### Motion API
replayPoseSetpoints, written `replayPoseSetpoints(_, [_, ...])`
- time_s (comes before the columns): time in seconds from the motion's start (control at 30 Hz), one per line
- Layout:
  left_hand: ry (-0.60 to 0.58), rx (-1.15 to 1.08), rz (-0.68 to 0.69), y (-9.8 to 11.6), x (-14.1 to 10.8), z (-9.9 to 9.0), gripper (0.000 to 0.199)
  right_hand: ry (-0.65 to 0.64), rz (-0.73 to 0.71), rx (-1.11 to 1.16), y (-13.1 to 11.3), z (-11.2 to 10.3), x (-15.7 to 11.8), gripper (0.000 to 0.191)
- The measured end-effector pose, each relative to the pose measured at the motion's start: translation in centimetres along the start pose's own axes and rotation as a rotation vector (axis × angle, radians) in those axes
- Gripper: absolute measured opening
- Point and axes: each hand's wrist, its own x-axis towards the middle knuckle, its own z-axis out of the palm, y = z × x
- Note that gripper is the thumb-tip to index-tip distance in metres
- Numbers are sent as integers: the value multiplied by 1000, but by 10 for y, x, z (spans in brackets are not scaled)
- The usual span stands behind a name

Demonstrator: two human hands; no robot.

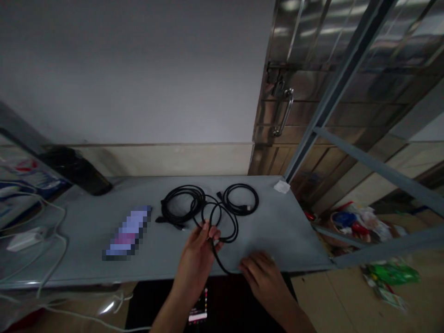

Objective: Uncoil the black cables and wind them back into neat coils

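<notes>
Left hand [199, 252] closed loosely round a strand of black cable [219, 221], fingertips pinching it just where the loops begin. Right hand [263, 275] lying flat and partly spread on the grey shelf [294, 231], just right of the left hand, apparently pressing the trailing end of the same strand near the front edge; whether anything is actually gripped under the palm, impossible to tell.

Directly beyond the left hand's fingers: the middle loop of cable, overlapping two neater coils. One coil [182, 203] up and to the left of the fingers, the other [241, 200] up and to the right, all three touching or crossing where they meet. Further left of the left hand, a blurred flat rectangular item [127, 232]; well beyond that, white cords [52, 231] and a dark cylindrical object [76, 169] lying on its side. A small white scrap [281, 187] far beyond the right hand, near the shelf corner.

Likely trouble from here: a pull on the pinched strand dragging both neighbouring coils along, since the loops cross one another. Tangling or a tightened knot probable if lifted quickly. Also a risk of the plug ends snagging inside a loop, and of the trailing end slipping off the front edge, right hand resting so close to it.
</notes>
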Motion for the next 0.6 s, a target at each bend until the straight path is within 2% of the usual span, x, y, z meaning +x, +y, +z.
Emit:
replayPoseSetpoints(0.03, [-26, -11, -36, 4, 6, -4, 36, -28, 19, 12, 1, 1, 4, 9])
replayPoseSetpoints(0.13, [-48, -41, -56, 13, 24, -19, 29, -132, 31, -3, 5, 4, 19, 48])
replayPoseSetpoints(0.17, [-40, -43, -53, 14, 30, -25, 25, -155, 4, -26, 5, 6, 24, 51])
replayPoseSetpoints(0.3, [50, 73, 5, 9, 44, -48, 25, -198, -89, -86, 7, 14, 42, 13])
replayPoseSetpoints(0.37, [77, 288, 120, 3, 44, -60, 34, -167, -54, -31, 9, 17, 49, 3])
replayPoseSetpoints(0.4, [66, 454, 200, 0, 43, -65, 38, -142, -23, 10, 11, 18, 53, 10])
replayPoseSetpoints(0.53, [-124, 1239, 573, -9, 40, -89, 39, -57, 111, 164, 22, 18, 62, 32])
replayPoseSetpoints(0.6, [-195, 1489, 711, -11, 41, -99, 38, -31, 165, 232, 26, 14, 64, 36])
